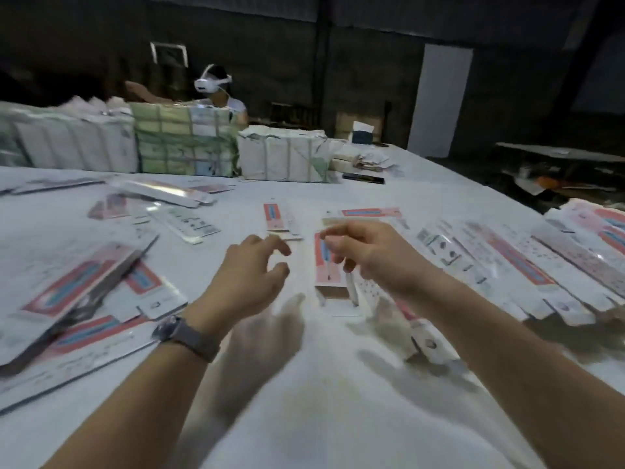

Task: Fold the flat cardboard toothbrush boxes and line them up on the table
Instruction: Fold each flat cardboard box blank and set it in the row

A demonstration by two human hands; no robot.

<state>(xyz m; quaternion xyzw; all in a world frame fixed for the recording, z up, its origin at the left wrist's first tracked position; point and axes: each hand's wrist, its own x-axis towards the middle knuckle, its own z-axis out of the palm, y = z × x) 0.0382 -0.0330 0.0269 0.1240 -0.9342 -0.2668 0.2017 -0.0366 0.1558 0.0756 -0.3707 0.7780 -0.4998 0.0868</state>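
Note:
A folded pink-and-white toothbrush box (327,267) lies on the white table (321,394), its open end and flaps facing me. My right hand (372,257) hovers just over its right side, fingers loosely curled, and no grip on it shows. To the left of the box my left hand (252,275) hangs above the table with relaxed, curled fingers and holds nothing. Two more folded boxes (275,216) (370,212) lie farther back. Flat boxes are piled at the left (77,289) and fanned out at the right (507,262).
Wrapped bundles of stock (182,140) stand along the table's far edge, with a person in a white headset (216,86) behind them. More flat boxes (162,194) are scattered at the back left. A black object (363,178) lies beside the bundles. The table's right edge drops to a dark floor.

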